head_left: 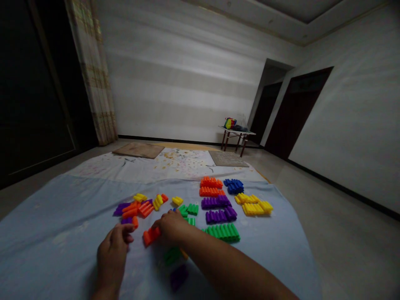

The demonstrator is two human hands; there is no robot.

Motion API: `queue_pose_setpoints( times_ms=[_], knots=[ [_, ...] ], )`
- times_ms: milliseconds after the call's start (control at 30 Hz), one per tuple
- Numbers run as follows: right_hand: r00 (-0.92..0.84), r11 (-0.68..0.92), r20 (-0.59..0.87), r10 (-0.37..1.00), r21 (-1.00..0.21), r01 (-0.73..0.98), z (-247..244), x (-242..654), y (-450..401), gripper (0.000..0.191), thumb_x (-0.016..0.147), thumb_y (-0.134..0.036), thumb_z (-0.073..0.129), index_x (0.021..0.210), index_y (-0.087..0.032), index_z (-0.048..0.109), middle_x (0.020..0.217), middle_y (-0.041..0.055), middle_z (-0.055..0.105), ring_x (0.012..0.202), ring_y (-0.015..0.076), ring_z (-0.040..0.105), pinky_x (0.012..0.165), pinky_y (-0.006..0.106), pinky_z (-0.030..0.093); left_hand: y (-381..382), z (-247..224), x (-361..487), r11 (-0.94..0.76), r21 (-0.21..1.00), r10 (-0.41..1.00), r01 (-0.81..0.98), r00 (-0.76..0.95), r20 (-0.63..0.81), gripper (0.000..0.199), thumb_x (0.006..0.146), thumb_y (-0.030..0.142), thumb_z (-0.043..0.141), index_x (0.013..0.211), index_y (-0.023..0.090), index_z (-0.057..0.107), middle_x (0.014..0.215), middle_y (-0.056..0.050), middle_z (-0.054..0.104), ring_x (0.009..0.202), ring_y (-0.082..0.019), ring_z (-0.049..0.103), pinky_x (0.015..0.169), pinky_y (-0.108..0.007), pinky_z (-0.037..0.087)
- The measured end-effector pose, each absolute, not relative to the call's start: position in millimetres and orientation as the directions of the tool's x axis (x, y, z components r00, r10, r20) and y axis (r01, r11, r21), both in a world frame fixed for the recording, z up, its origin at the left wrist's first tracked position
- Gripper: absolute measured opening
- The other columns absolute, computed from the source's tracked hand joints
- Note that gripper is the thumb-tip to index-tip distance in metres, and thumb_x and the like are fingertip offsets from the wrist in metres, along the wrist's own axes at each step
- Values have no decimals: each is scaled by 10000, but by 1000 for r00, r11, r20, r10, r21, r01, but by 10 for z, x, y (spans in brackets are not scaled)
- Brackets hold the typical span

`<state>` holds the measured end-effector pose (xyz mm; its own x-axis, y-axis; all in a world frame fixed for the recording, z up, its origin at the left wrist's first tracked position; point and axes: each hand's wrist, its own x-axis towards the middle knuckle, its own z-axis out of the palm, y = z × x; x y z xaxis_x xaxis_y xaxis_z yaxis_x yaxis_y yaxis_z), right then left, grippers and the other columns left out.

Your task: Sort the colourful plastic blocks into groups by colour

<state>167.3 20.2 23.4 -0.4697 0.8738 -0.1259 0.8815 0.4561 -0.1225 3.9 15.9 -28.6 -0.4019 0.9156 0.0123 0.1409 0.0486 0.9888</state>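
Note:
My left hand (114,246) rests at the left, its fingers curled near an orange piece (135,222) and a purple piece; whether it grips anything is hidden. My right hand (170,227) reaches across the cloth with fingertips bent down, beside a red-orange block (151,236) and green blocks (193,209). Its fingers are partly hidden, so a grip cannot be made out. Around the hands lies a loose mix of orange, purple and yellow pieces (158,202). To the right, ribbed blocks lie in rows by colour: orange (211,191), purple (221,215), green (223,232), blue (234,186), yellow (257,208).
A light blue cloth (78,216) covers the table. Flat boards lie at its far left (139,150) and far right (228,158). Below my right forearm are a dark purple piece (179,278) and a green piece (172,256). A small side table (237,132) stands by the wall.

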Motion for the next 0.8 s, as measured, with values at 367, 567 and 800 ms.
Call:
queue_pose_setpoints(
  times_ms=[367, 567, 800],
  knots=[
    [-408, 444, 178, 895, -289, 848, 389, 2000, 173, 313, 784, -339, 605, 1094, -301, 625, 1028, 42, 662, 984, 234, 570, 870, 386, 389, 177, -299, 38, 75, 986, 912, 152, -410, -6, 363, 730, 466, 397, 767, 182, 620, 617, -18, 574, 601, -160, 530, 495, -253, 424],
    [-50, 211, 315, 948, -501, 839, 625, 3169, 268, 304, 780, -198, 587, 1079, -205, 640, 991, 34, 671, 820, 140, 613, 754, 238, 459, 166, -276, 33, 70, 984, 904, 167, -427, 8, 356, 712, 457, 396, 747, 184, 622, 589, -16, 572, 578, -166, 524, 492, -262, 423],
    [134, -33, 206, 969, -433, 901, 469, 3892, 430, 338, 706, -157, 592, 1033, -186, 673, 964, 46, 700, 868, 172, 635, 767, 232, 461, 153, -210, 73, 99, 980, 905, 170, -425, -18, 341, 704, 448, 404, 743, 183, 615, 592, -6, 578, 608, -169, 528, 515, -263, 433]
  ],
)
